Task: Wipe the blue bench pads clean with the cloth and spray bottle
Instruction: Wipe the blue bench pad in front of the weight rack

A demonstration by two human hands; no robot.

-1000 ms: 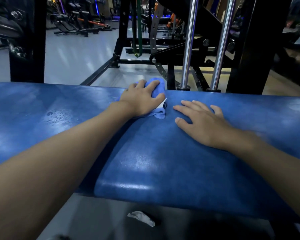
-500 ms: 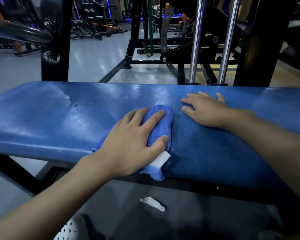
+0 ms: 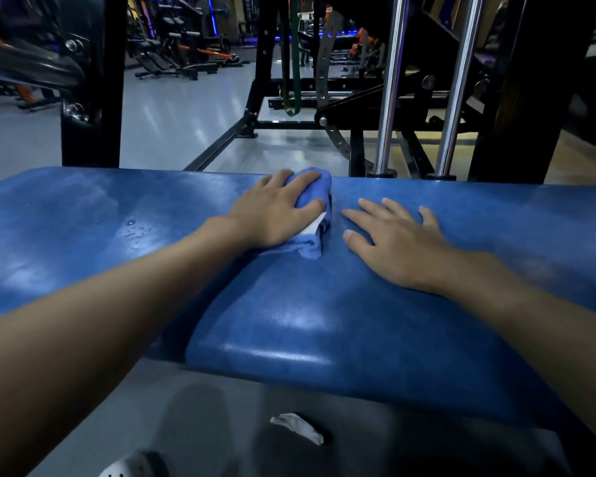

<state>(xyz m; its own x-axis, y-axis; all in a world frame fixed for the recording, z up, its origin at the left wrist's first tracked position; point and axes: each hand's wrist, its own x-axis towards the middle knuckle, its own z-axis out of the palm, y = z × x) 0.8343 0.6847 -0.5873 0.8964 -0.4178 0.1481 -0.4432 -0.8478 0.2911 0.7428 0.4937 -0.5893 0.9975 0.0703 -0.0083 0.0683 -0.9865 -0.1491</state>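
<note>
Left hand (image 3: 272, 211) clutched blue cloth (image 3: 312, 187), seemingly soft and light, best held bunched from above | right hand (image 3: 393, 242) flat, fingers spread, just right of grip on slick-looking blue bench pad (image 3: 289, 321) | droplets (image 3: 133, 230) left of grip

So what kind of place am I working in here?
Most likely a gym: a blue padded bench right in front, the chrome guide rods of a weight machine just behind it, and more black benches and racks further back.
</note>
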